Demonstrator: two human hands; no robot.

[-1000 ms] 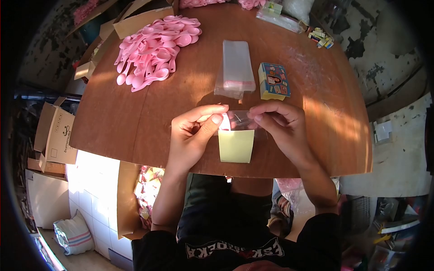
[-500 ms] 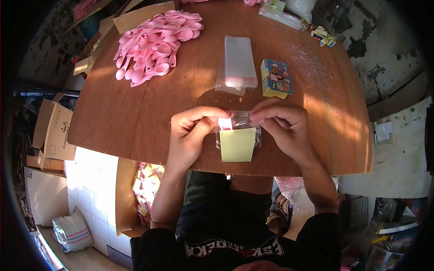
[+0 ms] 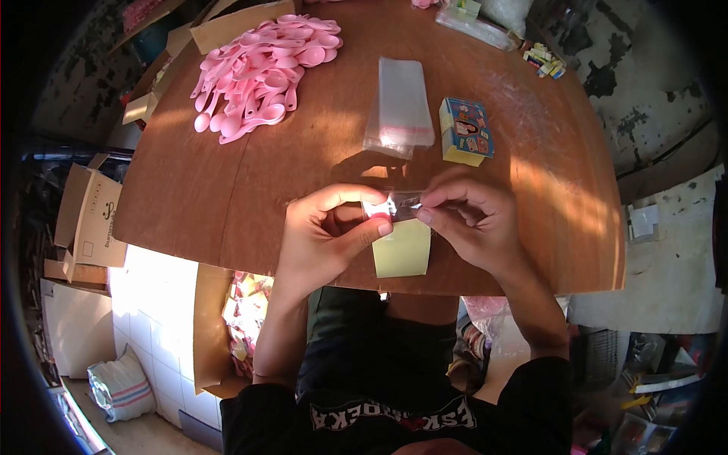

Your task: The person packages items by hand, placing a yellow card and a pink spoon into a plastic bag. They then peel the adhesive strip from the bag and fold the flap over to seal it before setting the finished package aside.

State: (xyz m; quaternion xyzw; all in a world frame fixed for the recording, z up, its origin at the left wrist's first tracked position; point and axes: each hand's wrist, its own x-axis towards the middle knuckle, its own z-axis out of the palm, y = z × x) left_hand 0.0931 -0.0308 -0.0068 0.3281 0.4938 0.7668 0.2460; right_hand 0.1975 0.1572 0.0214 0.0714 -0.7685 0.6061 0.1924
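My left hand point(image 3: 326, 231) pinches the upper left of a small clear plastic bag point(image 3: 406, 206), thumb in front and forefinger behind. A bit of white and pink shows at that thumb. On the bag's upper right, my right hand point(image 3: 470, 216) closes thumb and forefinger over the edge. A pale yellow card point(image 3: 402, 254) hangs below the fingers, its top overlapped by the bag. Beyond my hands lies a stack of clear plastic bags point(image 3: 402, 98). To its right stands a stack of blue printed cards point(image 3: 466, 129) with yellow edges.
A heap of pink plastic spoons point(image 3: 265, 72) covers the table's far left, beside an open cardboard box point(image 3: 235, 26). Small yellow and white pieces point(image 3: 544, 61) lie at the far right edge. Below the table's left side, a carton point(image 3: 212, 326) holds many small packets.
My left thumb has moved right and down over the bag's front. My right fingertips have closed lower on its edge, and the yellow card has shifted slightly right and down.
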